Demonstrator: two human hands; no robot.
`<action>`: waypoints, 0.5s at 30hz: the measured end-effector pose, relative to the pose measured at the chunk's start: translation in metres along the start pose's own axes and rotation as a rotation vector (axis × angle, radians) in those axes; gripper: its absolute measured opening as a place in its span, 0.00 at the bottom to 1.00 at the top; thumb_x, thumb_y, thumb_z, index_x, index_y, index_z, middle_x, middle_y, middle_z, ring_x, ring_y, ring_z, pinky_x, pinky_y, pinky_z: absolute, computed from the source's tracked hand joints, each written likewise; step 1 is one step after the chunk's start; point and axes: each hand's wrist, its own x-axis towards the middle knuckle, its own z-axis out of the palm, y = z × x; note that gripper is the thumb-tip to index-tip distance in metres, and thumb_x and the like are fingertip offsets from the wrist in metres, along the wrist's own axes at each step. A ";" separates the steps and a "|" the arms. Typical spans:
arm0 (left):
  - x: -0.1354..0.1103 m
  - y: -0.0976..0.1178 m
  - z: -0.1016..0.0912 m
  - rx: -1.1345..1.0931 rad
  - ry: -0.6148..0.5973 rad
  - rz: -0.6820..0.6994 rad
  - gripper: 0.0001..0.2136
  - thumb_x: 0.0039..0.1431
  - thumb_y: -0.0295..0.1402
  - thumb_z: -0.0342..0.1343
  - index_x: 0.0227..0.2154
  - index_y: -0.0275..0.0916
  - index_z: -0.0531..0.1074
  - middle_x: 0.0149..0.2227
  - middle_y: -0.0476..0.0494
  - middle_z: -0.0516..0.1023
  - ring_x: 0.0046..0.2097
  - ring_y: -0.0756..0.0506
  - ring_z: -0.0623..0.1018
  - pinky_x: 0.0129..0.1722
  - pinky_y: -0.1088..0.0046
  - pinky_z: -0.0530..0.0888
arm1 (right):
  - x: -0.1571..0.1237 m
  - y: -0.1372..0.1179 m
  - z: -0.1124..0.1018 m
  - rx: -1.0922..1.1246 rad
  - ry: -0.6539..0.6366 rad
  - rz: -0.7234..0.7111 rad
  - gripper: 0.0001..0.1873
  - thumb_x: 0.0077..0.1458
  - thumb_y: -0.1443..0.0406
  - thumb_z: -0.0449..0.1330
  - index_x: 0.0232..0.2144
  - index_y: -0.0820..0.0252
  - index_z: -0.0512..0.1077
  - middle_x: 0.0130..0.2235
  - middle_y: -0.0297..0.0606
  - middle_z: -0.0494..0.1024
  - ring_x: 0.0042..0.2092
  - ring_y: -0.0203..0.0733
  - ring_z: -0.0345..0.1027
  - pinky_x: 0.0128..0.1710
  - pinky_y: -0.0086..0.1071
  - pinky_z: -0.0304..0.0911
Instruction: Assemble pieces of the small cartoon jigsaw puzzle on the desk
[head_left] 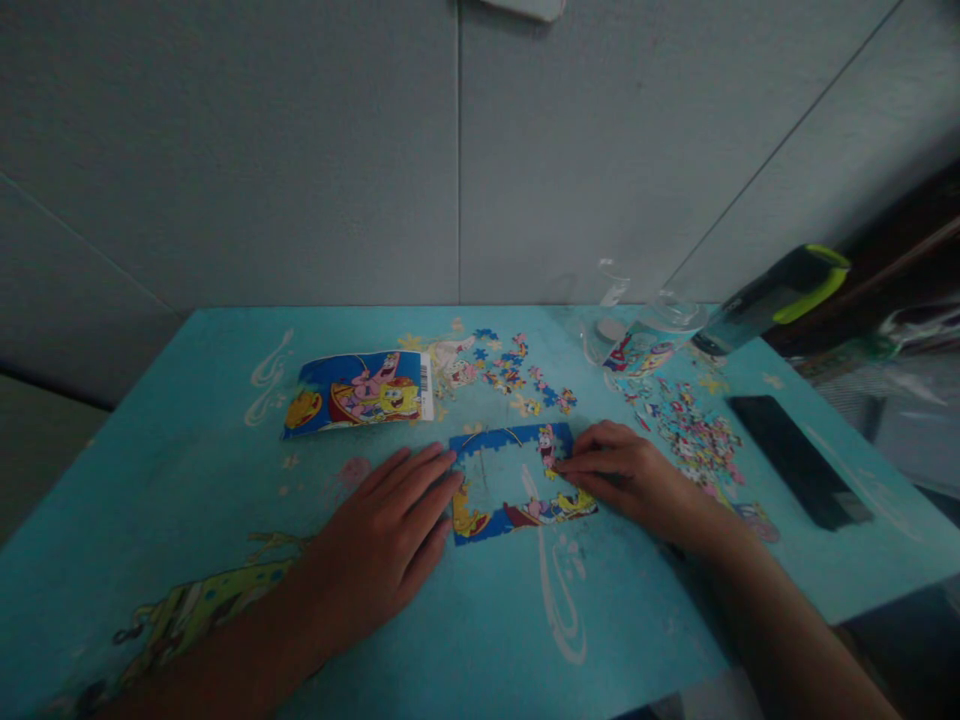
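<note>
A partly assembled jigsaw puzzle (491, 439) lies flat on the table, its blue border joined around an open middle where the tabletop shows. My left hand (386, 535) rests with fingers stretched out, the fingertips touching the puzzle's left edge. At the right side, my right hand (628, 468) has thumb and forefinger pinched at a small puzzle piece (551, 470), partly covered by the fingertips, beside a pink cartoon section. Behind the puzzle lies a printed picture packet (367, 390) with the same cartoon characters.
Loose puzzle pieces (506, 372) are scattered behind the puzzle. A larger pile of pieces (697, 430) spreads at right, near a clear plastic container (649, 340). A dark bottle (772, 300) stands behind, and a flat black object (795, 460) lies by the right edge. A wall (337, 180) borders the table.
</note>
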 end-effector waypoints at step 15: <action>0.000 -0.001 0.002 0.030 -0.011 0.024 0.20 0.69 0.32 0.52 0.62 0.36 0.68 0.66 0.37 0.67 0.68 0.36 0.65 0.67 0.48 0.67 | 0.000 0.002 0.001 -0.004 0.041 0.013 0.12 0.66 0.62 0.61 0.49 0.51 0.81 0.45 0.42 0.78 0.46 0.44 0.73 0.48 0.40 0.70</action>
